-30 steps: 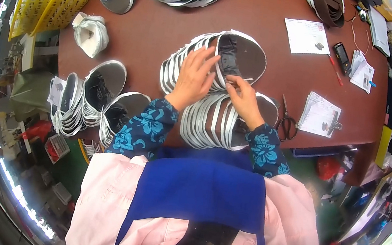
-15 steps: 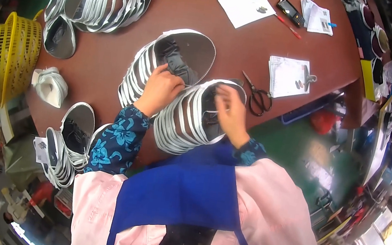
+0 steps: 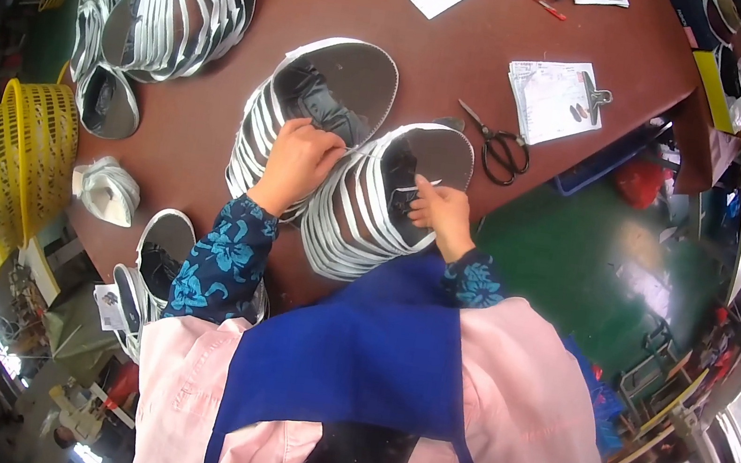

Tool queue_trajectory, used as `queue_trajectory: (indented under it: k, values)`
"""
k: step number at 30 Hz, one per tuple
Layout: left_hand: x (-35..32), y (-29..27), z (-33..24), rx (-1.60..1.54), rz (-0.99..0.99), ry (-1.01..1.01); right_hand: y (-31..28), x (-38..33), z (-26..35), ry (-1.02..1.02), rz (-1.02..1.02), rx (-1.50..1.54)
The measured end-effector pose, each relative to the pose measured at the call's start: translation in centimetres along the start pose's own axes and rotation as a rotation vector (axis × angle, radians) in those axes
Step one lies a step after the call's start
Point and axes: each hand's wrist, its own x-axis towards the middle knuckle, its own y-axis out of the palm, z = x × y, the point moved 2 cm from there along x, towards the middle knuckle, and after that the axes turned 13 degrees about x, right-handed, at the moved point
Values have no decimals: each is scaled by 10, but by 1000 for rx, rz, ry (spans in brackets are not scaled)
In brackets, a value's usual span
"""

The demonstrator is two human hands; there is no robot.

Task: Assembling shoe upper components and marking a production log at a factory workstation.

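Note:
Two stacks of grey shoe uppers with white edging lie side by side in front of me, the left stack (image 3: 369,75) a little farther off than the right stack (image 3: 447,155). Between them my left hand (image 3: 303,158) is closed, pinching a thin white string (image 3: 363,153) that runs toward the right stack. Over the opening of that right stack my right hand (image 3: 441,211) is closed, fingers curled, with a bit of white string showing at the fingertips. Inside the stack, the rest of the string is hard to make out.
Black scissors (image 3: 501,150) and clipped papers (image 3: 554,101) lie to the right, near the table edge. More stacked uppers (image 3: 189,7) stand far left, others (image 3: 162,245) near left. Yellow baskets (image 3: 21,154) and a white cloth bundle (image 3: 108,191) are at the left.
My right hand has gone from loose, blurred fingers to a closed grip over the right stack. My left hand keeps its pinch. The whole view has shifted slightly.

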Motion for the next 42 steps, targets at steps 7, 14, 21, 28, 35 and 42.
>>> queue_trajectory:
  k: [7, 14, 21, 28, 35, 42]
  values:
    - [-4, 2, 2, 6, -15, 4, 19, 17, -2, -135, -86, -205]
    - [-5, -12, 2, -190, 37, 8, 46, -16, 43, -410, 291, 137]
    - [-11, -20, -10, -404, 19, -67, 98, -6, 47, -558, 453, -1]
    - [-6, -3, -23, -438, -66, -227, 105, 14, 31, -765, 505, -189]
    - [-4, 9, -34, -430, -77, -323, 89, 29, 43, -718, 738, -216]
    - [-9, 18, -27, -641, -87, -510, 93, 11, 48, -477, 812, -68]
